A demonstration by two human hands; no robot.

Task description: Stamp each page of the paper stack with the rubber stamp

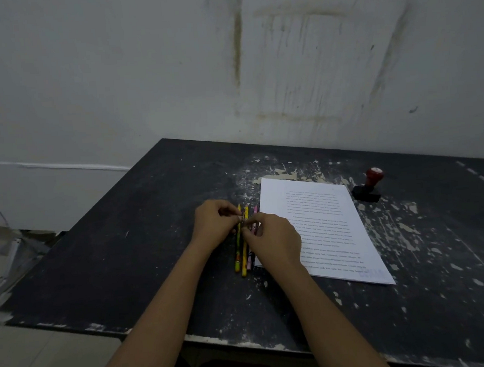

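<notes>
Left hand (215,223) and right hand (275,238) are both curled, fingertips pinching a small item (242,220) over the pencils (244,257); too small to tell what it is. Paper (323,229) lies flat just right of the pencils. Stamp (370,185) stands upright past the paper's far right corner, untouched. No stamping yet, probably. To do it well: drop the item, right hand takes the stamp by its red knob, left hand presses the paper flat on the table (125,247).
</notes>
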